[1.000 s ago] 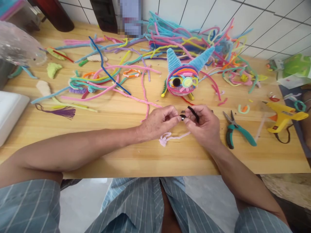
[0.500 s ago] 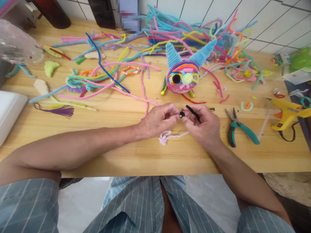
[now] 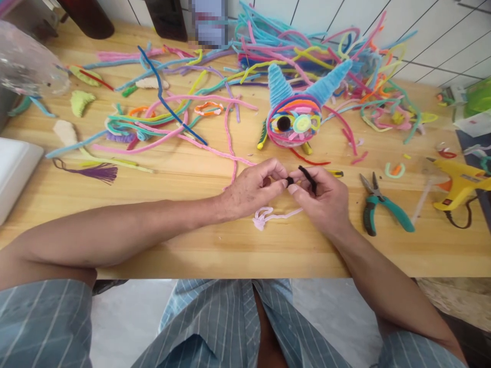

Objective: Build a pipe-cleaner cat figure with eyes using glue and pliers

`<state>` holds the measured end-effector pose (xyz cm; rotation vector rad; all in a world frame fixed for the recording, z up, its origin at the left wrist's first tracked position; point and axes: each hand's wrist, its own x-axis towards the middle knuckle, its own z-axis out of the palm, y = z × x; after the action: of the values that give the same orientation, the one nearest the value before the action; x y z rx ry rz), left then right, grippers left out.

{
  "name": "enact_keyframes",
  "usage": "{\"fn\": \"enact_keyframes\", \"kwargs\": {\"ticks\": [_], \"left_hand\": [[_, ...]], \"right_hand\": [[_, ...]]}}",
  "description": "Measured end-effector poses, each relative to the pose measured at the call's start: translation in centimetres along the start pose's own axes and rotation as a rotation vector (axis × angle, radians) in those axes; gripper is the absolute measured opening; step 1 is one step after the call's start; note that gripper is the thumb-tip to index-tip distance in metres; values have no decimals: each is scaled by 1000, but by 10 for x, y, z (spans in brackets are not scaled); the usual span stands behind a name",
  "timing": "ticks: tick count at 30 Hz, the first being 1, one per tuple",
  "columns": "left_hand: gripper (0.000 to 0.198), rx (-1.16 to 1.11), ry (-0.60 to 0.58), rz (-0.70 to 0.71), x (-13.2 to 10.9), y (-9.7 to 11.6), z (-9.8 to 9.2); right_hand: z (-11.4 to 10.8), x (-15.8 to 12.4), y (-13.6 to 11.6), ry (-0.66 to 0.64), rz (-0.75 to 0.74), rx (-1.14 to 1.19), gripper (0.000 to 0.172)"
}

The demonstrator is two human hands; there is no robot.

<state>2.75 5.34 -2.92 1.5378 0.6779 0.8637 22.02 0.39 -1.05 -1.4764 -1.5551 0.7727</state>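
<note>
A black pipe cleaner is held between both hands above the table, one end coiled into a small tight roll at the fingertips. My left hand pinches the rolled end from the left. On the other side, my right hand has thumb and fingers closed on it, the loose tail sticking up past the fingers. Behind the hands sits a round, colourful face figure with two blue wrapped horns and one black eye disc. Under my hands lies a pale pink curled pipe cleaner.
Teal-handled pliers and a yellow glue gun lie to the right. Many loose coloured pipe cleaners heap along the tiled wall. At left are a purple tassel, a white box and a clear plastic bag.
The fingers have turned the small black roll slightly between them. The whole scene has shifted a little to the right from head movement. Otherwise the hands stay in place.
</note>
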Motion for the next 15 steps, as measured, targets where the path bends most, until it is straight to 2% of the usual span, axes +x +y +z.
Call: {"fn": "enact_keyframes", "kwargs": {"ticks": [4,9,13,15], "left_hand": [[6,74,9,53,-2,-3,0],[7,103,23,132,-3,-5,0],[10,135,43,110,-2,-6,1],[5,158,55,122,-1,-7,1]], "right_hand": [[1,3,1,1,66,43,17],[1,5,0,13,103,63,16],[2,5,-2,23,92,52,16],[3,5,-2,27,83,44,16]]}}
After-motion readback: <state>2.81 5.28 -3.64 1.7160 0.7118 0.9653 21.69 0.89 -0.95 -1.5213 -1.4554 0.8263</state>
